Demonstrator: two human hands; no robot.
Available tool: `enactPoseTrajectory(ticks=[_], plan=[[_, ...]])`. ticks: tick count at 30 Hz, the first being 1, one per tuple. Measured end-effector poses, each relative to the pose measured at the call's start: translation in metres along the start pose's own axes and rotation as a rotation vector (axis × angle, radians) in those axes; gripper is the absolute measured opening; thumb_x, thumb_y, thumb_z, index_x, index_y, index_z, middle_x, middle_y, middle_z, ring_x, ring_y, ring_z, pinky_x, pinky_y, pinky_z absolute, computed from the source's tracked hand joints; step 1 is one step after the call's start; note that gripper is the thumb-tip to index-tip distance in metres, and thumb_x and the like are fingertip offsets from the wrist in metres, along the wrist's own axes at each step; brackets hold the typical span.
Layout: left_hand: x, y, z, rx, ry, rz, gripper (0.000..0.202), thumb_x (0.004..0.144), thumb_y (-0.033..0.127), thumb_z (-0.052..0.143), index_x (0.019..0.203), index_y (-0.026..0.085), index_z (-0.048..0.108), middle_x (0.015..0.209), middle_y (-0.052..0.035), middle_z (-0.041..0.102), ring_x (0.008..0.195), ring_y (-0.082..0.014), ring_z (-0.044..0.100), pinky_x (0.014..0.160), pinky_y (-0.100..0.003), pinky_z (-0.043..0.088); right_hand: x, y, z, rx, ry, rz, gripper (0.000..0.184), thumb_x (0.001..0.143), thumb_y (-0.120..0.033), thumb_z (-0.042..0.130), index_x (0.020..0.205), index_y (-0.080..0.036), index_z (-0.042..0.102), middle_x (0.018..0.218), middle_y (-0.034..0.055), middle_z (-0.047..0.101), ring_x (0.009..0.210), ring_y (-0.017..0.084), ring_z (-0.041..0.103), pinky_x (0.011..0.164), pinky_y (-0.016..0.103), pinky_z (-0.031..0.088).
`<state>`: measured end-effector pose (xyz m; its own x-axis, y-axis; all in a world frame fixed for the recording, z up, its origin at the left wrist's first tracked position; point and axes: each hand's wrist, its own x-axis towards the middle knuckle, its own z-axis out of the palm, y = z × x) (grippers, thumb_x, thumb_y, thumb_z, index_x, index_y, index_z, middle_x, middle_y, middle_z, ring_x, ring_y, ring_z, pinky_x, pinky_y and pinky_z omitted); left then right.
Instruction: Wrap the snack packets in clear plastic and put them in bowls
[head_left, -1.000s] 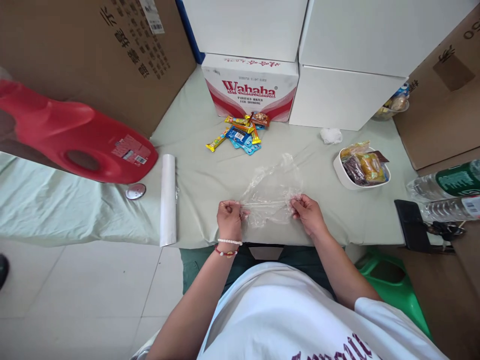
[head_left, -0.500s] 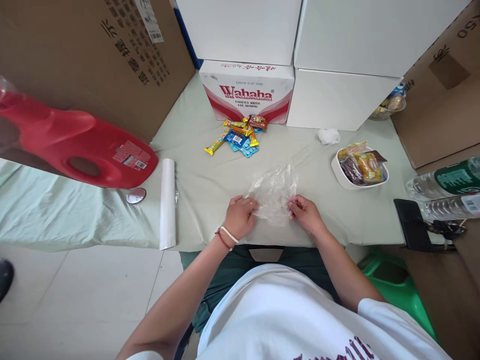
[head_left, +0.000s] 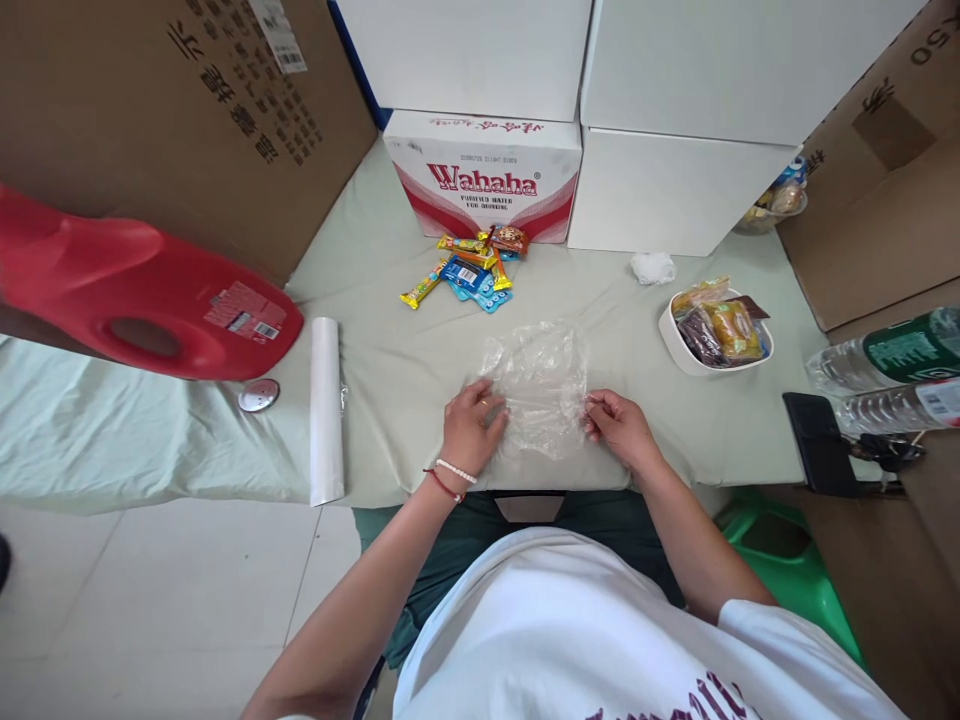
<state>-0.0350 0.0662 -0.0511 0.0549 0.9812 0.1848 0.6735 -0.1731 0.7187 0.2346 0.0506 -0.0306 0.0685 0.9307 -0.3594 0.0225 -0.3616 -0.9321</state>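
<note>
A thin, crinkled piece of clear plastic film (head_left: pixel 540 385) lies spread on the cloth-covered table between my hands. My left hand (head_left: pixel 474 425) rests at its left edge, fingers stretched forward and thumb apart, touching the film. At the right edge my right hand (head_left: pixel 619 428) pinches the film between thumb and fingertips. Beyond the film lies a small pile of wrapped snacks (head_left: pixel 466 275) in yellow, blue and brown packets. A white oval bowl (head_left: pixel 705 367) to the right holds several packaged snacks. Left of my hands lies a white roll (head_left: pixel 325 410).
A red jug (head_left: pixel 150 290) lies on its side at the left, near a round metallic disc (head_left: pixel 259 395). White boxes and a Wahaha carton (head_left: pixel 487 185) stand at the back. A crumpled white wad (head_left: pixel 652 268), plastic bottles (head_left: pixel 900 355) and a black phone-like object (head_left: pixel 819 445) are on the right.
The plastic film is spread wider and flatter. My left hand has moved slightly left and its fingers are more stretched out; my right hand still pinches the right edge.
</note>
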Motion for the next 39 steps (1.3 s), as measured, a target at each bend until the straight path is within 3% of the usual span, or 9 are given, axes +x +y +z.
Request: enactPoseTrajectory(ticks=[5, 13, 20, 24, 28, 30, 32, 35, 39], plan=[[-0.013, 0.001, 0.001, 0.211, -0.015, 0.088, 0.04, 0.086, 0.041, 0.071, 0.123, 0.028, 0.07, 0.148, -0.0129, 0.062, 0.146, -0.0369, 0.047, 0.123, -0.063, 0.024, -0.009, 0.004, -0.024, -0.07, 0.114, 0.004, 0.038, 0.076, -0.055, 0.076, 0.089, -0.02, 0.069, 0.072, 0.0015, 0.067, 0.054, 0.012, 0.054, 0.042, 0.022, 0.041], [-0.011, 0.01, -0.003, 0.417, -0.095, -0.029, 0.073, 0.088, 0.053, 0.064, 0.15, 0.017, 0.05, 0.167, -0.0171, 0.038, 0.159, -0.0353, 0.027, 0.127, -0.06, 0.019, -0.03, 0.004, -0.061, -0.153, 0.175, 0.039, 0.049, 0.075, -0.063, 0.077, 0.089, -0.018, 0.066, 0.07, -0.0004, 0.063, 0.053, 0.01, 0.051, 0.043, 0.021, 0.041], [-0.001, 0.018, -0.001, 0.48, -0.103, -0.111, 0.065, 0.1, 0.053, 0.041, 0.153, 0.015, 0.047, 0.166, -0.0178, 0.039, 0.156, -0.0321, 0.034, 0.127, -0.06, 0.021, -0.052, 0.017, -0.086, -0.36, 0.083, 0.101, 0.043, 0.086, -0.061, 0.064, 0.094, -0.019, 0.064, 0.071, -0.0009, 0.062, 0.054, 0.012, 0.054, 0.048, 0.024, 0.045], [-0.001, 0.018, 0.001, 0.531, -0.154, -0.086, 0.069, 0.101, 0.052, 0.038, 0.157, 0.011, 0.04, 0.168, -0.0182, 0.034, 0.158, -0.0316, 0.03, 0.127, -0.063, 0.018, -0.055, -0.017, -0.102, -0.651, 0.011, 0.005, 0.038, 0.09, -0.056, 0.059, 0.096, -0.02, 0.068, 0.068, 0.0004, 0.065, 0.057, 0.016, 0.059, 0.054, 0.028, 0.048], [-0.004, 0.019, 0.002, 0.596, -0.216, -0.003, 0.081, 0.1, 0.058, 0.038, 0.162, 0.007, 0.029, 0.17, -0.0199, 0.027, 0.16, -0.0336, 0.024, 0.127, -0.068, 0.013, -0.034, -0.071, -0.076, -0.89, 0.228, -0.42, 0.036, 0.099, -0.048, 0.051, 0.111, -0.021, 0.072, 0.098, 0.0096, 0.076, 0.084, 0.023, 0.07, 0.078, 0.037, 0.056], [-0.005, 0.017, 0.001, 0.619, -0.246, 0.033, 0.083, 0.1, 0.059, 0.037, 0.164, 0.007, 0.026, 0.17, -0.021, 0.025, 0.16, -0.0348, 0.023, 0.126, -0.069, 0.011, -0.014, -0.08, -0.045, -0.903, 0.065, -0.626, 0.039, 0.103, -0.045, 0.047, 0.125, -0.022, 0.069, 0.124, 0.0131, 0.073, 0.11, 0.026, 0.069, 0.094, 0.042, 0.056], [-0.003, 0.014, -0.001, 0.632, -0.271, 0.063, 0.082, 0.101, 0.059, 0.035, 0.164, 0.007, 0.024, 0.17, -0.0213, 0.025, 0.16, -0.035, 0.024, 0.126, -0.069, 0.01, 0.009, -0.072, -0.011, -0.968, -0.154, -0.781, 0.045, 0.104, -0.044, 0.045, 0.14, -0.021, 0.062, 0.148, 0.0147, 0.06, 0.138, 0.029, 0.054, 0.112, 0.049, 0.047], [0.002, 0.006, -0.01, 0.65, -0.286, 0.096, 0.081, 0.102, 0.059, 0.032, 0.165, 0.009, 0.022, 0.171, -0.0196, 0.025, 0.16, -0.0336, 0.025, 0.127, -0.068, 0.01, 0.042, -0.042, 0.02, -1.165, -0.272, -0.762, 0.055, 0.105, -0.044, 0.044, 0.152, -0.018, 0.052, 0.167, 0.0136, 0.039, 0.157, 0.032, 0.028, 0.126, 0.056, 0.029], [0.003, -0.007, -0.025, 0.674, -0.297, 0.143, 0.076, 0.104, 0.059, 0.029, 0.165, 0.014, 0.026, 0.171, -0.0161, 0.025, 0.159, -0.0305, 0.027, 0.128, -0.065, 0.008, 0.068, -0.019, 0.006, -1.253, -0.141, -0.626, 0.055, 0.107, -0.04, 0.038, 0.153, -0.014, 0.051, 0.166, 0.015, 0.039, 0.156, 0.032, 0.031, 0.126, 0.054, 0.028]])
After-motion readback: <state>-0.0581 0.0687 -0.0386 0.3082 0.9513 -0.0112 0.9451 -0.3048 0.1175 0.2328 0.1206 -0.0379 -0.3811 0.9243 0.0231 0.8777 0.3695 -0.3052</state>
